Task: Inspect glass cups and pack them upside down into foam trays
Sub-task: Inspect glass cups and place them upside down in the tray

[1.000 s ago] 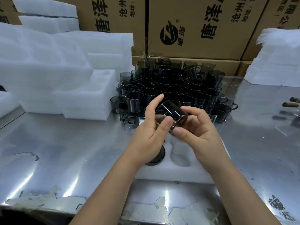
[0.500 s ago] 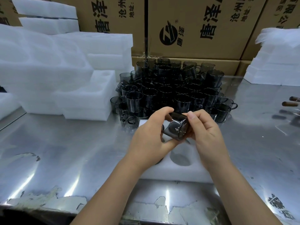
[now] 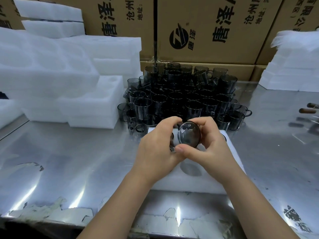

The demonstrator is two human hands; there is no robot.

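The left hand [image 3: 155, 149] and right hand [image 3: 211, 149] meet, together pinching the smoky glass cup [image 3: 189, 135] on its side just above the foam tray [image 3: 189, 184], and a slow roll under the light, then mouth-down into the empty pocket [image 3: 190, 169], looks the safe way.

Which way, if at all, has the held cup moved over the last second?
Yes. The held cup has dropped from in front of the stacked cups toward the foam tray, turning a round end to the camera.
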